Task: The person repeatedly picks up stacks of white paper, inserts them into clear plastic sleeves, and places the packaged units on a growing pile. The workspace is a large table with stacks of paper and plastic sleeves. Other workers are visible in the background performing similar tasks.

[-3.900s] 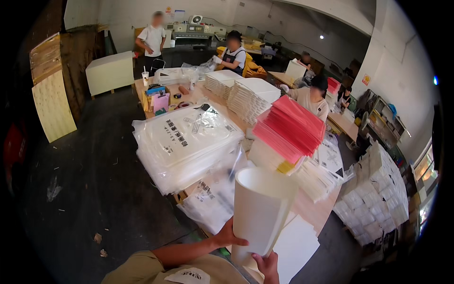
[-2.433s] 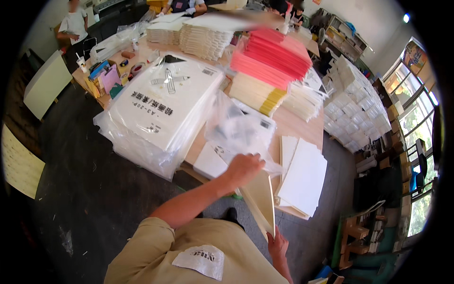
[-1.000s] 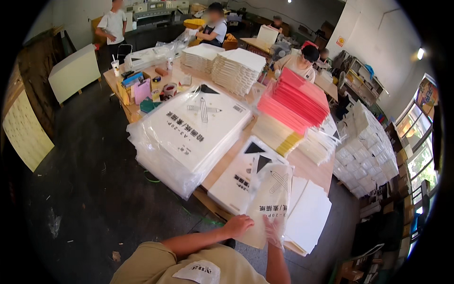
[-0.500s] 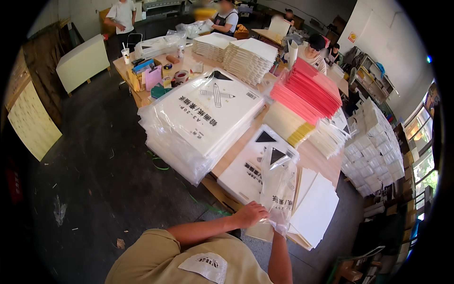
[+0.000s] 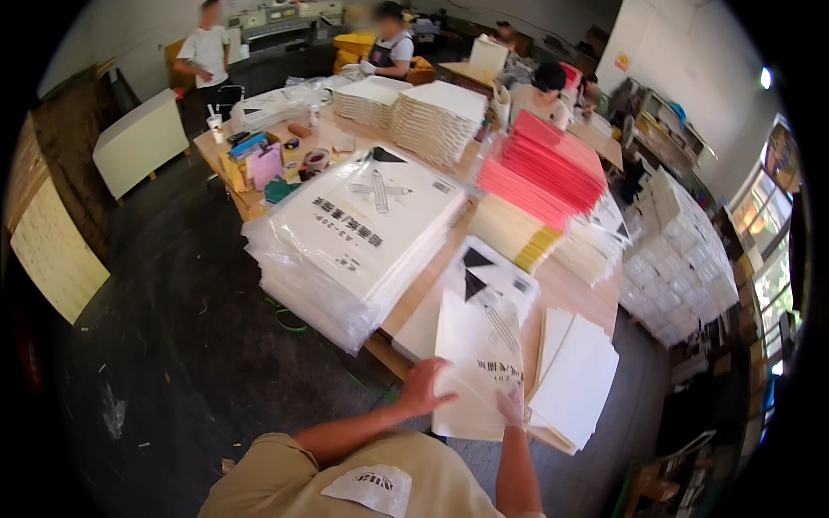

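A transparent plastic bag [image 5: 479, 345] with a printed pencil picture lies at the table's near edge, partly over a pile of similar printed bags [image 5: 496, 268]. White paper shows flat through it. Beside the bag's left edge, my left hand [image 5: 423, 388] is open, fingers spread and thumb toward the bag. My right hand [image 5: 511, 407] is at the bag's near right side, fingers stretched out, looking pale as if covered by the plastic. To its right lies a fanned stack of white paper sheets [image 5: 574, 380].
A tall pile of printed bags [image 5: 354, 233] stands left of my hands. Beyond are red packs [image 5: 544, 168], cream packs [image 5: 514, 229] and white paper stacks [image 5: 439, 116]. Tapes and boxes [image 5: 268, 164] fill the far left corner. Several people work behind the table.
The crumpled bag now lies flatter and nearer me, with white paper showing in it. My left hand has left the bag's near end and spread its fingers at the left edge.
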